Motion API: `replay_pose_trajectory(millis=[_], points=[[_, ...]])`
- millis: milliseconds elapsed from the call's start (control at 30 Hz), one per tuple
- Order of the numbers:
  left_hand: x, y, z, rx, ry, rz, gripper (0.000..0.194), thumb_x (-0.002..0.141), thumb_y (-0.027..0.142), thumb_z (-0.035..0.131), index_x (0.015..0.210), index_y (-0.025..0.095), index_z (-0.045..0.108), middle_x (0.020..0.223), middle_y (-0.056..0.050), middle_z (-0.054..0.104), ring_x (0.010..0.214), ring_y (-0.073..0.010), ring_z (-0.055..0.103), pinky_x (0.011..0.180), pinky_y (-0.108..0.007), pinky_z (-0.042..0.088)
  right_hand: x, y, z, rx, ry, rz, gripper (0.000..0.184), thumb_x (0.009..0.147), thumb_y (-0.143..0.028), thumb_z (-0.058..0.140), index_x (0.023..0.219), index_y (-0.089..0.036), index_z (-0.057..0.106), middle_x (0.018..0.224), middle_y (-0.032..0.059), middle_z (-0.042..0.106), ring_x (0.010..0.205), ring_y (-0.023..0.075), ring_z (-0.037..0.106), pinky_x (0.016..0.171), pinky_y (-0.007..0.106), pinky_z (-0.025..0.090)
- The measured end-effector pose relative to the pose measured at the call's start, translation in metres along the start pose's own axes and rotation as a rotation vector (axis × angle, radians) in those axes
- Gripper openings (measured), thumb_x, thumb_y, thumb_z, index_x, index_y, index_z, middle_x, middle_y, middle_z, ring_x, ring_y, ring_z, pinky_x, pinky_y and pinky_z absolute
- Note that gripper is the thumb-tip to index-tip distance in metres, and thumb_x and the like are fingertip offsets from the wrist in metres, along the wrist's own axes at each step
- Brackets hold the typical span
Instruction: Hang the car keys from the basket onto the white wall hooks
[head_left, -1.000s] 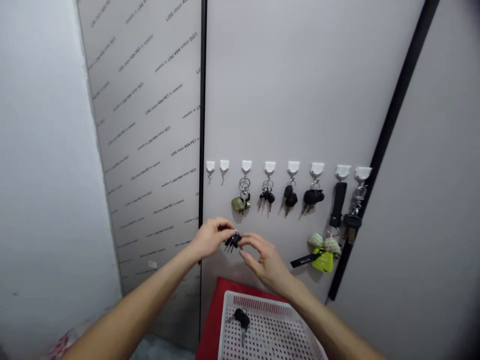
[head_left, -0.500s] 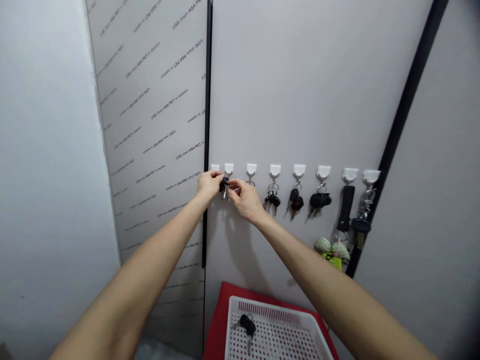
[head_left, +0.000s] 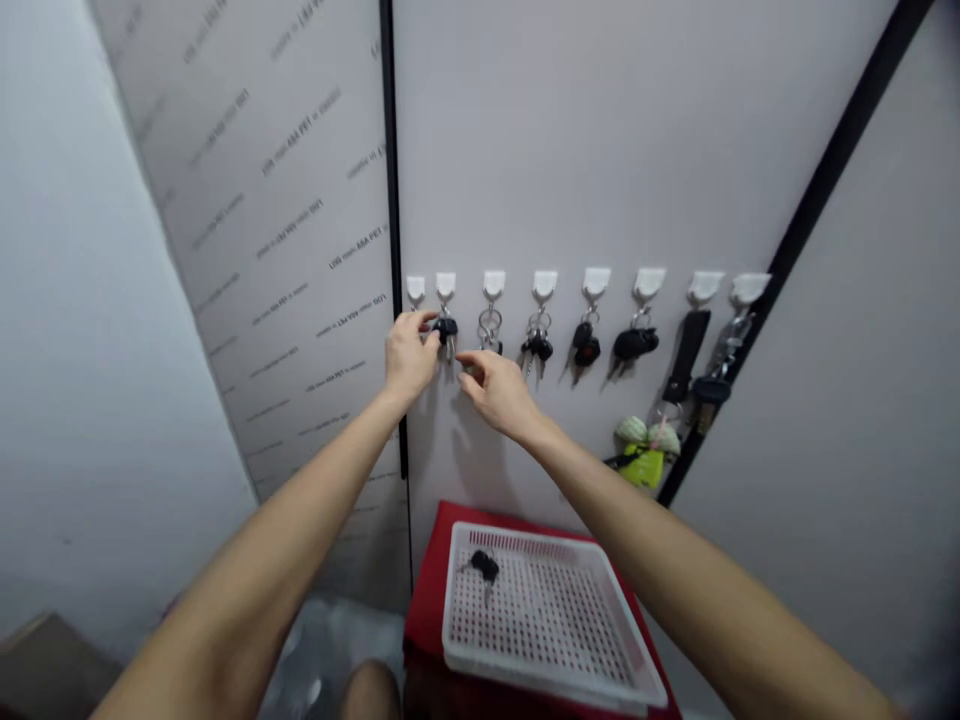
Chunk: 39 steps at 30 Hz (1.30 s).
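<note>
A row of white wall hooks (head_left: 544, 283) runs across the grey panel. A black key bunch (head_left: 447, 330) hangs from the second hook from the left. My left hand (head_left: 409, 355) pinches that bunch from its left side. My right hand (head_left: 499, 390) hovers just below and right of it, fingers apart, holding nothing. It partly covers the key set on the third hook (head_left: 491, 325). The leftmost hook (head_left: 415, 289) is bare.
More keys hang on the hooks to the right, with a green charm (head_left: 643, 462) low on the last ones. A white perforated basket (head_left: 622, 655) on a red stool (head_left: 431, 590) below holds one black key (head_left: 485, 568). Black vertical strips divide the wall panels.
Both hands lifted the black key bunch from waist height to the second hook. It now hangs there, and my right hand has let go and dropped slightly.
</note>
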<state>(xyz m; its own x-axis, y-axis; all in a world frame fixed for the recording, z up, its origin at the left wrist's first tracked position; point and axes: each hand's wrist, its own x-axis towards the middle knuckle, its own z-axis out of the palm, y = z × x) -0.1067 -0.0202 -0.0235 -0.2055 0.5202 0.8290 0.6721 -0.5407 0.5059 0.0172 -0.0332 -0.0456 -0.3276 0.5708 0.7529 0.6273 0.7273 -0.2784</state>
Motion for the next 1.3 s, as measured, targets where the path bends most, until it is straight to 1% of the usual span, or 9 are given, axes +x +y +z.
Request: replay_pose_trajectory(millis=[100, 267, 333, 433, 600, 733, 967, 1133, 1300], points=[[-0.062, -0.014, 0.000, -0.050, -0.106, -0.015, 0.025, 0.064, 0.013, 0.041, 0.087, 0.014, 0.050, 0.085, -0.004, 0.051, 0.074, -0.0101, 0.048, 0.065, -0.021, 0.038, -0.060, 0.019, 0.012, 0.018, -0.193, 0.069, 0.025, 0.065, -0.016, 0.041, 0.087, -0.015, 0.053, 0.078, 0.0037, 0.055, 0.060, 0.0088, 0.049, 0.063, 0.023, 0.037], [-0.183, -0.041, 0.015, -0.013, -0.788, -0.079, 0.020, 0.063, 0.012, 0.041, 0.076, 0.016, 0.055, 0.076, -0.004, 0.056, 0.071, -0.0131, 0.049, 0.066, -0.024, 0.037, -0.175, 0.049, 0.044, -0.008, -0.607, 0.303, 0.023, 0.063, -0.015, 0.041, 0.080, -0.016, 0.056, 0.077, 0.0060, 0.058, 0.069, 0.0140, 0.051, 0.063, 0.024, 0.036], [-0.214, -0.047, 0.024, 0.062, -0.942, -0.056, 0.021, 0.060, 0.011, 0.043, 0.075, 0.018, 0.056, 0.077, -0.005, 0.056, 0.075, -0.0164, 0.049, 0.069, -0.027, 0.035, -0.199, 0.055, 0.054, -0.012, -0.651, 0.345, 0.024, 0.063, -0.016, 0.041, 0.082, -0.016, 0.055, 0.079, 0.0067, 0.058, 0.073, 0.0157, 0.051, 0.065, 0.024, 0.035], [-0.232, -0.046, 0.037, 0.181, -0.991, -0.026, 0.021, 0.060, 0.011, 0.042, 0.074, 0.017, 0.056, 0.079, -0.008, 0.056, 0.081, -0.0208, 0.047, 0.073, -0.033, 0.031, -0.208, 0.057, 0.062, -0.028, -0.627, 0.405, 0.027, 0.065, -0.019, 0.040, 0.089, -0.016, 0.052, 0.086, 0.0082, 0.057, 0.080, 0.0168, 0.050, 0.068, 0.025, 0.034], [-0.230, -0.039, 0.051, 0.292, -0.997, -0.068, 0.019, 0.062, 0.013, 0.040, 0.071, 0.015, 0.057, 0.078, -0.012, 0.058, 0.081, -0.0227, 0.047, 0.072, -0.035, 0.030, -0.199, 0.055, 0.071, -0.085, -0.648, 0.558, 0.021, 0.067, -0.019, 0.036, 0.075, -0.016, 0.056, 0.078, 0.0077, 0.059, 0.073, 0.0160, 0.051, 0.062, 0.024, 0.033], [-0.228, -0.038, 0.051, 0.321, -1.059, -0.083, 0.019, 0.064, 0.019, 0.039, 0.071, 0.017, 0.057, 0.079, -0.008, 0.058, 0.082, -0.0197, 0.047, 0.074, -0.033, 0.030, -0.198, 0.060, 0.072, -0.078, -0.634, 0.541, 0.019, 0.065, -0.015, 0.036, 0.065, -0.015, 0.055, 0.065, 0.0051, 0.059, 0.061, 0.0128, 0.051, 0.054, 0.021, 0.032], [-0.211, -0.038, 0.045, -0.147, -0.885, -0.394, 0.021, 0.064, 0.022, 0.038, 0.068, 0.013, 0.057, 0.067, -0.002, 0.058, 0.064, -0.0111, 0.049, 0.062, -0.021, 0.036, -0.173, 0.059, 0.055, 0.321, -0.431, 0.561, 0.018, 0.067, -0.025, 0.036, 0.063, -0.013, 0.050, 0.051, -0.0004, 0.051, 0.047, 0.0084, 0.044, 0.047, 0.018, 0.032], [-0.150, -0.032, 0.026, -0.352, -0.631, -0.453, 0.019, 0.062, 0.027, 0.042, 0.059, 0.012, 0.054, 0.056, 0.000, 0.054, 0.056, -0.0098, 0.046, 0.057, -0.020, 0.036, -0.127, 0.036, 0.038, 0.484, -0.180, 0.492, 0.019, 0.069, -0.026, 0.036, 0.078, -0.013, 0.047, 0.063, 0.0009, 0.051, 0.056, 0.0091, 0.046, 0.054, 0.020, 0.037], [-0.057, -0.018, -0.013, -0.391, -0.384, -0.402, 0.016, 0.058, 0.028, 0.047, 0.056, 0.012, 0.052, 0.052, 0.002, 0.051, 0.052, -0.0080, 0.045, 0.055, -0.020, 0.035, -0.084, 0.003, 0.018, 0.434, -0.023, 0.228, 0.023, 0.067, -0.018, 0.038, 0.089, -0.017, 0.046, 0.085, 0.0036, 0.050, 0.072, 0.0095, 0.046, 0.062, 0.020, 0.038]])
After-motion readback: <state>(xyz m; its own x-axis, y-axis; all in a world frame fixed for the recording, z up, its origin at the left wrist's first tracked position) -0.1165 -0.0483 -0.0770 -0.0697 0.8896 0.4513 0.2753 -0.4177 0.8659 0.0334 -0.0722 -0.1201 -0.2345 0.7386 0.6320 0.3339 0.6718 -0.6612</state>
